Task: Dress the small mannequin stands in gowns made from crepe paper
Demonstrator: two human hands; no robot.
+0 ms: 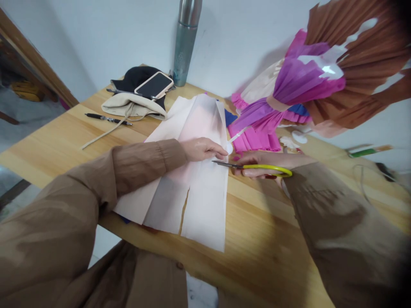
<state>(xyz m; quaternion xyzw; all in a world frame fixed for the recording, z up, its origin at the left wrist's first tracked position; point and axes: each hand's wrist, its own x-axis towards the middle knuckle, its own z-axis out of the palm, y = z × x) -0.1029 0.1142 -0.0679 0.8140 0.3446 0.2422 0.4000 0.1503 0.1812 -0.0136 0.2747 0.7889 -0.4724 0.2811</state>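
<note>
My left hand (201, 149) lies on a folded sheet of white paper (205, 201), its fingers stretched to the right. Close to its fingertips is a small white rounded piece (229, 148) with a thin strip; whether they touch it I cannot tell. The paper has a narrow slit near its front edge, and wood shows through. My right hand (248, 164) is closed around yellow-handled scissors (272, 169). Their blades point left over the paper's right edge, just below my left fingertips. The right fingers are partly hidden by the handle.
A purple, pink and brown crepe-paper dress figure (289, 85) rises at the right back. Behind the paper are a steel bottle (185, 47), a phone (154, 84) on a black item, a beige drawstring pouch (135, 106) and a pen (107, 119). A green-handled tool (362, 152) lies far right.
</note>
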